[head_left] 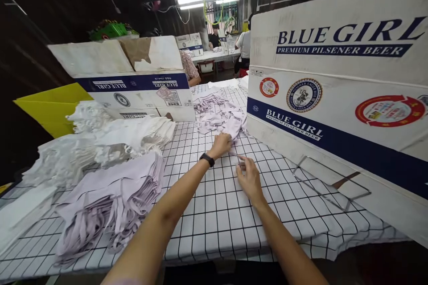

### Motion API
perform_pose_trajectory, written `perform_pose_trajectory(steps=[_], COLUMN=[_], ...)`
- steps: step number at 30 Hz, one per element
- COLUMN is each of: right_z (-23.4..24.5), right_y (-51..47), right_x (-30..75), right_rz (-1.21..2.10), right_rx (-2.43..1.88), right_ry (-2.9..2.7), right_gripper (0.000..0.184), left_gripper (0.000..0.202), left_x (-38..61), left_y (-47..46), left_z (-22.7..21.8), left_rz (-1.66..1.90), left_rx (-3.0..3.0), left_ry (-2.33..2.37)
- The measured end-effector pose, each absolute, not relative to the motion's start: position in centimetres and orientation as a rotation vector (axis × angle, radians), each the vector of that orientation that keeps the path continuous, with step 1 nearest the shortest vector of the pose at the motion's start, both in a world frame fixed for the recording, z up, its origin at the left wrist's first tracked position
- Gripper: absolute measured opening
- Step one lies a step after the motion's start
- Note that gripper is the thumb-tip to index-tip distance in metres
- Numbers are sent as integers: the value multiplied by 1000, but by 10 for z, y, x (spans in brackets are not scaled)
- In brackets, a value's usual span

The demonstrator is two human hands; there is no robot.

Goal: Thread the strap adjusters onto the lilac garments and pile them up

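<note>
My left hand (221, 144), with a black band on its wrist, reaches forward over the checked tablecloth. Its fingers are closed on a lilac fabric piece (233, 125) at the near edge of a loose lilac pile (214, 109). Closer to me, my right hand (250, 179) is held just above the cloth, thumb and index finger apart. Its index fingertip is by a thin lilac strip trailing from the fabric; whether they touch I cannot tell. To the left lies a neat stack of lilac fabric pieces with straps (117, 182).
White fabric stacks (110, 138) lie at the left. Upright beer cartons stand at left (133, 82) and right (334, 84), flanking the checked tablecloth (214, 213). A bent wire frame (331, 182) leans by the right carton. Other people (245, 44) are at the back.
</note>
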State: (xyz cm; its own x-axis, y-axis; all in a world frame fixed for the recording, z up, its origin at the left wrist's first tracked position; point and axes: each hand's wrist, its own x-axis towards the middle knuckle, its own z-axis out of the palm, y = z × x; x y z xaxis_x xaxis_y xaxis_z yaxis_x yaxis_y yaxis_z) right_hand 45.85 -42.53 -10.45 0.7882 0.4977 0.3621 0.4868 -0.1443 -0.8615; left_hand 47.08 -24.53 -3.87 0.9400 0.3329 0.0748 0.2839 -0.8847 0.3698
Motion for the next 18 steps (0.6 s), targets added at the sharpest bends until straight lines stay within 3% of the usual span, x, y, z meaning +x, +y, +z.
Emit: perform_pose_trajectory(steps=[4,12,18], right_z=[-97,-74,-18], right_y=[-429,-438,-467], right_x=[461,447,417], right_rz=[29,326,521], right_rx=[-1715,-1697,-1578], right_ry=[-761,-986,-1188], right_gripper=[46,19,12], left_gripper=[15,26,31], left_x=[402,297,238], left_y=[-280,-289,-282], left_z=[-32,-17,10], left_rz=[173,479,292], left_rx=[2579,2127,2134], left_ry=[182,357,319])
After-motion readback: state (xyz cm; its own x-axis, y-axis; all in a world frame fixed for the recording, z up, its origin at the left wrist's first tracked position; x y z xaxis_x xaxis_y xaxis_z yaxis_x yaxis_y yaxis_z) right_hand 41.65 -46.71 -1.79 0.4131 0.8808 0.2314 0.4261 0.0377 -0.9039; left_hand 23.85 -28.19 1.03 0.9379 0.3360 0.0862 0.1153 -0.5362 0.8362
